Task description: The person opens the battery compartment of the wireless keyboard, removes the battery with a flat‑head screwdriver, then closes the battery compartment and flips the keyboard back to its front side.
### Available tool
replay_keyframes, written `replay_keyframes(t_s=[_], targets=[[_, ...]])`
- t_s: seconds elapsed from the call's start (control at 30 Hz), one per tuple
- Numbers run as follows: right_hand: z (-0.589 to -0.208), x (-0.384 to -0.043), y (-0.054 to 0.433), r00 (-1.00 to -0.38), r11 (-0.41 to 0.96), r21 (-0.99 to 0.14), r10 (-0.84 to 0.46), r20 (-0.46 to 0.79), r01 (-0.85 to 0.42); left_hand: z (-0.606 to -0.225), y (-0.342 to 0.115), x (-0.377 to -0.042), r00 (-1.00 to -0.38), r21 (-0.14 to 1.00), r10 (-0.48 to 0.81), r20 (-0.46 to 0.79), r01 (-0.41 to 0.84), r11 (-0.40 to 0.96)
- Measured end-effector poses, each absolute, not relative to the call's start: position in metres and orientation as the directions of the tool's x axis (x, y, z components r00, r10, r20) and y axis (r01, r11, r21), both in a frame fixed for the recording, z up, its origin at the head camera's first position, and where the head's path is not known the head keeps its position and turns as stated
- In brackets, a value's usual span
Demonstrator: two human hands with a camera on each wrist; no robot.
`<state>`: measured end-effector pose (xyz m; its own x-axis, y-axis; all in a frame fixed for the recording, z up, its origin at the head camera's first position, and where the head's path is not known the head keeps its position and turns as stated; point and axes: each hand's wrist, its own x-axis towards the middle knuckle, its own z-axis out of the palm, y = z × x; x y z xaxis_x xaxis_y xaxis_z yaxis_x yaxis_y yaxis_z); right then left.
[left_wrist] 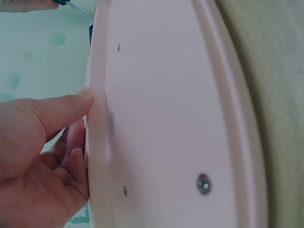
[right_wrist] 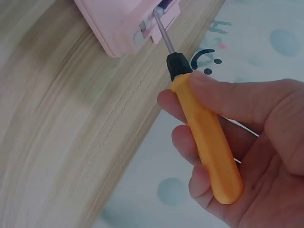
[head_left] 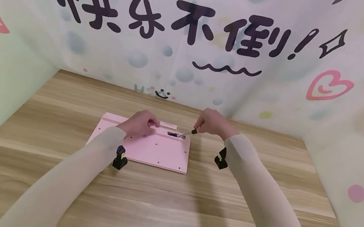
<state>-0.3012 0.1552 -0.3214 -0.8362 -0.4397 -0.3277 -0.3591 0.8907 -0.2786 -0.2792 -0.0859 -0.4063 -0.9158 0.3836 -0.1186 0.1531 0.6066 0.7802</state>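
Note:
A pink keyboard point(head_left: 161, 152) lies underside up on the table, with several small screws and a raised strip along its far edge. In that strip an open slot point(head_left: 183, 137) holds a dark, battery-like piece point(head_left: 172, 134). My left hand point(head_left: 138, 124) grips the far edge, its thumb on the strip and its fingers behind, as the left wrist view shows. With my right hand point(head_left: 214, 123) I hold an orange-handled screwdriver point(right_wrist: 204, 137), thumb and fingers around the handle. Its metal shaft point(right_wrist: 164, 35) reaches into the slot; the exact tip contact is too small to tell.
Just behind the keyboard's far edge is a small pale pink strip point(head_left: 168, 125). The wood-grain table point(head_left: 151, 209) runs back to a printed white curtain point(head_left: 173, 76). Pale walls stand at left and right. Black wrist mounts point(head_left: 120, 158) sit on both sleeves.

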Motion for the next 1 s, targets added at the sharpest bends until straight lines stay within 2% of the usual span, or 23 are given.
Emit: replay_keyframes(t_s=[0.27, 0.47, 0.73, 1.0], targets=[[-0.314, -0.296, 0.151, -0.833, 0.896, -0.246, -0.437, -0.340, -0.369, -0.407, -0.085, -0.279, -0.918, 0.790, 0.377, -0.126, 0.137, 0.598], [-0.307, -0.293, 0.146, -0.825, 0.876, -0.223, -0.480, -0.299, -0.428, -0.406, -0.085, -0.277, -0.916, 0.795, 0.383, -0.123, 0.140, 0.590], [-0.304, -0.287, 0.134, -0.839, 0.878, -0.128, -0.479, -0.259, -0.462, -0.408, -0.086, -0.275, -0.914, 0.795, 0.390, -0.109, 0.155, 0.587], [-0.310, -0.284, 0.143, -0.853, 0.878, -0.189, -0.475, -0.215, -0.441, -0.408, -0.086, -0.278, -0.915, 0.784, 0.387, -0.117, 0.154, 0.601]])
